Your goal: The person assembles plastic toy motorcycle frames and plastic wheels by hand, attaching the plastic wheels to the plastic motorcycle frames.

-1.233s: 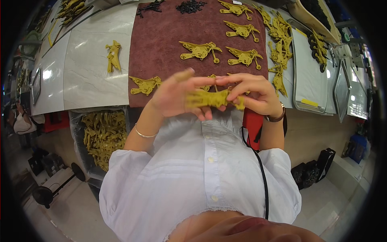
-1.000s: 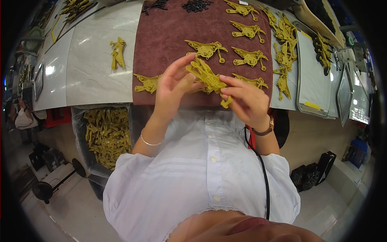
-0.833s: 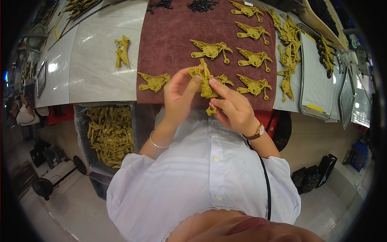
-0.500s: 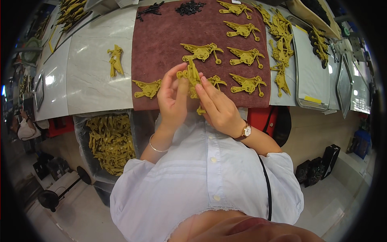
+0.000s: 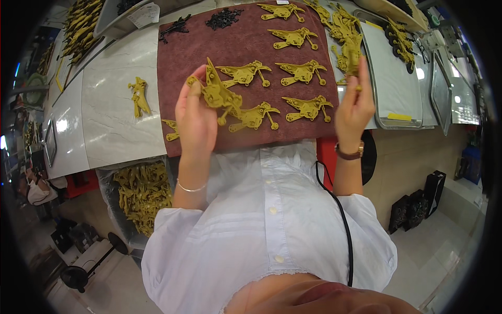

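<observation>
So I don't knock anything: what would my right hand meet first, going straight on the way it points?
Probably the yellow pile beside the mat, just beyond your right hand; the height between them is hard to judge.

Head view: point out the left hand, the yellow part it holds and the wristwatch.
Left hand (image 5: 197,123): head view, middle of the hand.
Yellow part (image 5: 216,96): head view, its broad body.
Wristwatch (image 5: 348,155): head view, on the strap.

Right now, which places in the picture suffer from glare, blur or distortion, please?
In the head view, the yellow part in the right hand looks blurred; in the head view, bright glare sits on the white table at the left; also in the head view, the table's front edge bends.
</observation>
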A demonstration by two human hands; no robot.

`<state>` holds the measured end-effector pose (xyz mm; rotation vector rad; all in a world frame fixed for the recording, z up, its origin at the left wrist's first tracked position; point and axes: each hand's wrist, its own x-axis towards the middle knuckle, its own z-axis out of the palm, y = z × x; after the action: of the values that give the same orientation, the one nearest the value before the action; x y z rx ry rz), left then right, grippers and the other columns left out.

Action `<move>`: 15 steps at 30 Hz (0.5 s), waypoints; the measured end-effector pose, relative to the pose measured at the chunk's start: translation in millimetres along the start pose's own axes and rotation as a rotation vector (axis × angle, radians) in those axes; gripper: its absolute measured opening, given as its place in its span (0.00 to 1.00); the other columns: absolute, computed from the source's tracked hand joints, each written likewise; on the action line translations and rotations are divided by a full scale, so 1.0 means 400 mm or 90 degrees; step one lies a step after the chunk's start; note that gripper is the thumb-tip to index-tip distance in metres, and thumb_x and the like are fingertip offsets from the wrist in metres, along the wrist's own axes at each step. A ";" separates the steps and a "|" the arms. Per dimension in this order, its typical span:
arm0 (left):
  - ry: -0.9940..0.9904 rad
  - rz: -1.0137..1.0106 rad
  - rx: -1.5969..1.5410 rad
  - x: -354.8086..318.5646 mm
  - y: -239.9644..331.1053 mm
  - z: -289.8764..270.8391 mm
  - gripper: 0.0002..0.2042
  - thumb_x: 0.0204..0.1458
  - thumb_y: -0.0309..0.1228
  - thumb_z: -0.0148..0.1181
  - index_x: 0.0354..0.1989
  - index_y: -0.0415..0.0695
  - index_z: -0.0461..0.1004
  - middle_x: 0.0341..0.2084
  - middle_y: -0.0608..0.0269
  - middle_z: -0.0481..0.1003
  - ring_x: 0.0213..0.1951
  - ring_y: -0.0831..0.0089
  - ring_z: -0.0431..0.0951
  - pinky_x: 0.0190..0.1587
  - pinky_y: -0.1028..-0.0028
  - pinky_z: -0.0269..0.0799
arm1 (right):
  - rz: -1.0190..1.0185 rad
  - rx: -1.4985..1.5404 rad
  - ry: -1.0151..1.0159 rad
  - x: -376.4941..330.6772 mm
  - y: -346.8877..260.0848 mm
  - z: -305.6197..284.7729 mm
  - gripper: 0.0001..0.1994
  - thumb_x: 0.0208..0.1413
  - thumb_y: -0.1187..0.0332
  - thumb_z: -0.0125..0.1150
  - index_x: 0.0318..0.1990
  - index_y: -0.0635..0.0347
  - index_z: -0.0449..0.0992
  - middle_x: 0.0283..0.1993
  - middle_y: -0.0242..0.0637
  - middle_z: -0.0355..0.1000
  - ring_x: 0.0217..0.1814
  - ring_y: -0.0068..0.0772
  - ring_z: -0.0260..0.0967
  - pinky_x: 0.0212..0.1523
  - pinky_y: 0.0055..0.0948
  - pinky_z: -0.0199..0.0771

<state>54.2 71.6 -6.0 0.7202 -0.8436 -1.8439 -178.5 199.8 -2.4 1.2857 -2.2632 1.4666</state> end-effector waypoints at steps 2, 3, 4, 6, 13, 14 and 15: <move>-0.007 -0.017 -0.032 0.059 0.021 -0.025 0.15 0.65 0.31 0.42 0.55 0.34 0.65 0.51 0.56 0.70 0.54 0.66 0.69 0.61 0.63 0.63 | 0.047 -0.054 0.016 0.023 0.077 -0.047 0.18 0.62 0.75 0.48 0.60 0.64 0.67 0.55 0.50 0.71 0.53 0.46 0.72 0.51 0.35 0.70; -0.002 -0.077 -0.070 0.096 0.026 -0.049 0.14 0.64 0.30 0.43 0.53 0.35 0.66 0.50 0.56 0.70 0.53 0.65 0.70 0.61 0.62 0.63 | -0.008 -0.125 0.026 0.022 0.130 -0.061 0.18 0.62 0.75 0.47 0.60 0.62 0.68 0.55 0.47 0.72 0.50 0.41 0.73 0.48 0.32 0.71; 0.004 -0.137 -0.111 0.132 0.025 -0.061 0.13 0.64 0.29 0.44 0.51 0.36 0.67 0.49 0.56 0.71 0.53 0.64 0.70 0.61 0.62 0.63 | -0.065 -0.197 0.036 0.017 0.169 -0.067 0.18 0.63 0.75 0.47 0.60 0.60 0.68 0.55 0.45 0.72 0.46 0.36 0.74 0.46 0.28 0.72; 0.042 -0.145 -0.106 0.200 0.016 -0.051 0.11 0.62 0.27 0.47 0.49 0.36 0.67 0.48 0.56 0.71 0.53 0.63 0.70 0.61 0.61 0.64 | -0.056 -0.207 0.015 0.004 0.207 -0.068 0.19 0.62 0.75 0.46 0.60 0.60 0.68 0.54 0.46 0.72 0.50 0.41 0.72 0.49 0.31 0.71; 0.027 -0.146 0.114 0.340 -0.072 0.003 0.09 0.57 0.21 0.51 0.45 0.33 0.65 0.44 0.52 0.71 0.47 0.64 0.74 0.55 0.62 0.73 | -0.045 -0.261 -0.049 -0.020 0.240 -0.052 0.22 0.56 0.76 0.47 0.60 0.60 0.68 0.58 0.55 0.66 0.59 0.55 0.64 0.58 0.43 0.64; 0.064 -0.130 0.200 0.345 -0.072 0.012 0.09 0.57 0.20 0.51 0.45 0.32 0.65 0.43 0.51 0.71 0.45 0.65 0.75 0.54 0.62 0.75 | -0.046 -0.259 -0.049 -0.021 0.239 -0.052 0.22 0.56 0.76 0.47 0.60 0.60 0.68 0.58 0.55 0.66 0.59 0.55 0.64 0.58 0.43 0.64; 0.031 -0.112 0.235 0.348 -0.075 -0.001 0.12 0.56 0.23 0.55 0.47 0.31 0.66 0.43 0.50 0.72 0.45 0.67 0.75 0.50 0.70 0.76 | -0.045 -0.245 -0.056 -0.023 0.238 -0.053 0.23 0.54 0.76 0.48 0.59 0.60 0.68 0.58 0.55 0.65 0.60 0.55 0.62 0.60 0.44 0.62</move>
<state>-12.9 -47.1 -46.4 1.0957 -1.1335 -1.8341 -247.9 236.6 -60.8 1.3101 -2.3726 0.9048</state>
